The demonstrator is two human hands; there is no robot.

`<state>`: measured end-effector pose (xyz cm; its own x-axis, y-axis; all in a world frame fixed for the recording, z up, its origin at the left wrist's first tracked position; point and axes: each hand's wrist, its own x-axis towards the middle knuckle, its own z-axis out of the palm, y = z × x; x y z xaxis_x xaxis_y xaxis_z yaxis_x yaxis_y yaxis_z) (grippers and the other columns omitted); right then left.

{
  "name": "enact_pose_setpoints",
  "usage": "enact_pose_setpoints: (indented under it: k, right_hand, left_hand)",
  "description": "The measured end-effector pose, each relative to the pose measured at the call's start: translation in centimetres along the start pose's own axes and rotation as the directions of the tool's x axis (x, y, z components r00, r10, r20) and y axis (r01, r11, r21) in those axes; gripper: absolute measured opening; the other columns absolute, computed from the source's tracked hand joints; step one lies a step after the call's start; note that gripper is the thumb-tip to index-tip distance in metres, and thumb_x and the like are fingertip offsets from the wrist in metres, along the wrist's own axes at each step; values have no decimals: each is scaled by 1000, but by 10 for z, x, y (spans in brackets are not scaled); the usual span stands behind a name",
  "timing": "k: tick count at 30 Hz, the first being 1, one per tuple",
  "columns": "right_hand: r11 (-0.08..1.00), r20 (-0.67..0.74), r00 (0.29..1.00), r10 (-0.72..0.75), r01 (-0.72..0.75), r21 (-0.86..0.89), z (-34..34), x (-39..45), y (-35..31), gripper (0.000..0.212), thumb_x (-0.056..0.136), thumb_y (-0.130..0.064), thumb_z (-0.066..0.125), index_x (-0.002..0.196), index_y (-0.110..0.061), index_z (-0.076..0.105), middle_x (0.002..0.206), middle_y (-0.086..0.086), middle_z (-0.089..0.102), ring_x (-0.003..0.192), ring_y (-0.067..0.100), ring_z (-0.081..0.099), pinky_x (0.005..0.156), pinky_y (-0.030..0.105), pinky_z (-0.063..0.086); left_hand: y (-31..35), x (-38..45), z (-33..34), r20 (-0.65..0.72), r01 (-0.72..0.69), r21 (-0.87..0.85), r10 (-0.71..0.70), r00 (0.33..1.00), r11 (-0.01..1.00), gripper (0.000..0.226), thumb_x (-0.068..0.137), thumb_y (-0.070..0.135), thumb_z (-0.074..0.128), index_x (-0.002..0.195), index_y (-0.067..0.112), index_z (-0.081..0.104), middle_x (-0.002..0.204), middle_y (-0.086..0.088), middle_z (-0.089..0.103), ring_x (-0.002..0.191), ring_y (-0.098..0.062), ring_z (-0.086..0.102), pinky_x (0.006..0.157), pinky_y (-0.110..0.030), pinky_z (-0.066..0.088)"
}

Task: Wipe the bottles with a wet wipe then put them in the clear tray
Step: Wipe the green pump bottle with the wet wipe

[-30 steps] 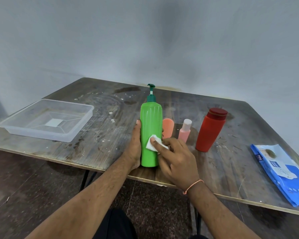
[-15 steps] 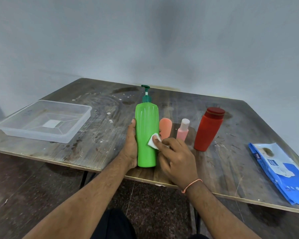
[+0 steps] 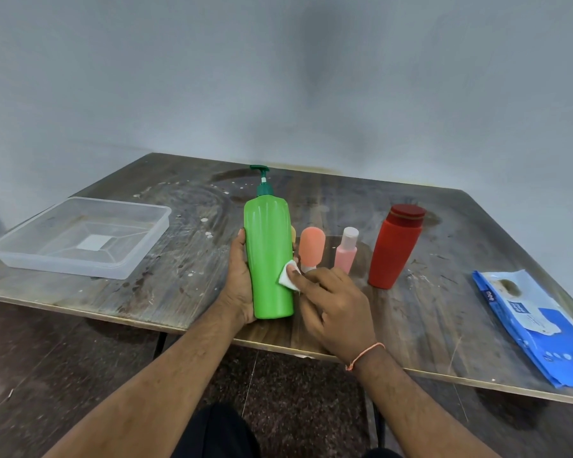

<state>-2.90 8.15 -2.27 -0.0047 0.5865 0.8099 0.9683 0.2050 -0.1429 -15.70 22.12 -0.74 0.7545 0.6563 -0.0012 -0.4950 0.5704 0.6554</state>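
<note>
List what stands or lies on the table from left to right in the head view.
clear tray → green pump bottle → orange bottle → pink bottle → red bottle → blue wipes pack

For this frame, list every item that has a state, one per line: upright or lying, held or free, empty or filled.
Green pump bottle: upright, held.
Left hand: gripping the green pump bottle.
Right hand: pressing the wet wipe on the bottle.
Wet wipe: folded, against the bottle's side.
Orange bottle: upright, free.
Pink bottle: upright, capped.
Red bottle: upright, capped.
Clear tray: empty.
Wipes pack: lying flat.
</note>
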Motion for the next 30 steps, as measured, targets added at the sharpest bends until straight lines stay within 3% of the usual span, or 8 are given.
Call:
enact_pose_setpoints:
  k: [4,7,12,15,20,24,27,30]
  right_hand:
    - [996,-19,999,-33,34,83,-1,-3,-1,32,97,-9,73,126,-21,81,93,-3,70,80,21,55,68,37,50]
    - [997,-15,999,-31,32,63,0,-4,-1,32,98,-11,72,127,-22,80,95,-3,71,81,22,56,68,36,51]
    - [999,8,999,47,-47,-25,0,0,2,44,105,-18,57,148,-25,66,110,-2,69,89,25,60,73,39,54]
    - [998,11,999,51,-51,-23,1,0,3,46,104,-17,58,149,-24,65,113,-1,69,91,26,61,75,38,54]
    - [999,12,1000,-15,14,41,1,-4,0,37,98,-11,69,132,-20,77,106,-1,73,87,24,60,74,38,54]
    - [999,45,999,-15,13,34,-1,-4,-6,39,98,-21,70,137,-17,74,111,-1,73,95,21,62,81,34,54]
    - [1000,52,998,-21,21,2,-2,-1,-6,38,106,-31,65,140,-16,72,112,-1,71,92,21,60,78,36,54]
    - [1000,17,1000,-19,19,-19,1,0,-4,34,107,-26,68,140,-18,72,109,-2,70,88,23,60,75,37,54]
  left_hand:
    - [2,2,-6,5,24,-5,-24,1000,1000,93,92,83,35,119,1,69,98,-20,69,81,-31,69,77,-39,61]
    - [0,3,-7,13,18,-3,-18,1000,1000,94,92,84,33,120,1,68,98,-20,68,81,-30,68,77,-39,61]
    - [-5,0,-4,-18,-16,70,17,1000,997,89,96,79,36,126,6,75,118,-19,73,103,-31,73,98,-47,58]
    - [-6,-1,-4,-47,-27,111,32,998,993,87,96,79,35,127,8,76,126,-21,72,111,-34,70,107,-50,52]
    - [-5,0,-1,-22,-7,88,9,1000,996,95,88,84,41,123,2,73,105,-22,70,89,-33,70,86,-43,61]
    - [-7,-1,-1,-20,-32,90,34,999,995,95,91,84,35,123,2,70,101,-22,71,87,-34,69,82,-43,61]
    - [-8,-4,1,-25,-59,120,62,998,991,94,94,81,31,132,3,66,103,-20,74,89,-30,73,80,-40,63]
    - [-9,-7,5,-44,-64,152,72,996,986,93,94,79,31,133,2,66,104,-19,75,88,-28,75,78,-39,63]
